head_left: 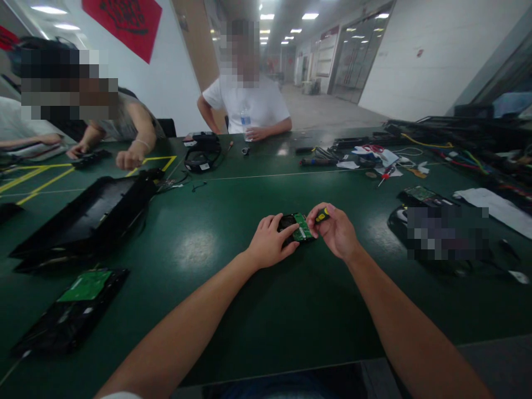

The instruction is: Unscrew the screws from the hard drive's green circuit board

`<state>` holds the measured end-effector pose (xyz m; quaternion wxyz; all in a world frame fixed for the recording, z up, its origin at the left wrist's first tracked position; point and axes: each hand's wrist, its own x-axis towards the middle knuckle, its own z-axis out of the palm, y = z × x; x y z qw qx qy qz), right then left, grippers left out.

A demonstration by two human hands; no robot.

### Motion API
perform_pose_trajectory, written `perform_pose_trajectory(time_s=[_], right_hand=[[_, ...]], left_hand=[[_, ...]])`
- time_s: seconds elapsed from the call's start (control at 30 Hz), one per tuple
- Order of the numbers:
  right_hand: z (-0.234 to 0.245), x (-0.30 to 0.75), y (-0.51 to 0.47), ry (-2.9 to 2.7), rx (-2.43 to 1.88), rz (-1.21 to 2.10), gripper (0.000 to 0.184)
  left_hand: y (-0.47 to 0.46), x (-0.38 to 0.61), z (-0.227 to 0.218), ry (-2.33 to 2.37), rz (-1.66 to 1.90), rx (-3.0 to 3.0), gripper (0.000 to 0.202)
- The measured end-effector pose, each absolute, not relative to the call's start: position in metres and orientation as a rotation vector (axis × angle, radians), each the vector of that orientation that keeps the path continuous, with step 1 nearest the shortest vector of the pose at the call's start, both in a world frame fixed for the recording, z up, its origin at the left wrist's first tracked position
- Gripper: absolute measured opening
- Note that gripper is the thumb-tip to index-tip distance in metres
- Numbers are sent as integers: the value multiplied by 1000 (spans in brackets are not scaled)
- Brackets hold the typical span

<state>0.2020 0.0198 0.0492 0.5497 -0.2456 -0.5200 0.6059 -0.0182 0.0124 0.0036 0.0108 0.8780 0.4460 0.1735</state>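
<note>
**A:** Centre of the view: what lies between the two hands?

**B:** A small black hard drive (296, 227), green circuit board uppermost, flat on the dark green table (249, 321). It sits directly between the hands, well out in front of the person.

**A:** State of the left hand?

**B:** The left hand (271, 242) grips the drive's left side, with its fingers curled over the top.

**A:** And the right hand?

**B:** The right hand (336, 231) is closed around a yellow-handled screwdriver (322, 215), held just beside the drive's right end. Whether the tip touches the board cannot be told.

**A:** Surroundings?

**B:** To the left, well apart from the arms, lie a large black panel (83, 216) and a black unit bearing a green board (85, 285). Across the table, a person in a white shirt (249, 102) rests a hand by a water bottle (246, 119).
</note>
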Motion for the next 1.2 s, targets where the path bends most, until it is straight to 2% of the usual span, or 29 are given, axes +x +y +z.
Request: perform_pose_trajectory(time_s=[0.5,1.2], right_hand=[[60,205,22,-1070,-623,1458,45],[60,208,23,-1012,-595,1480,43]], left_hand=[[13,-19,2,1382,582,2740,59],[12,-19,3,1377,578,2744,59]])
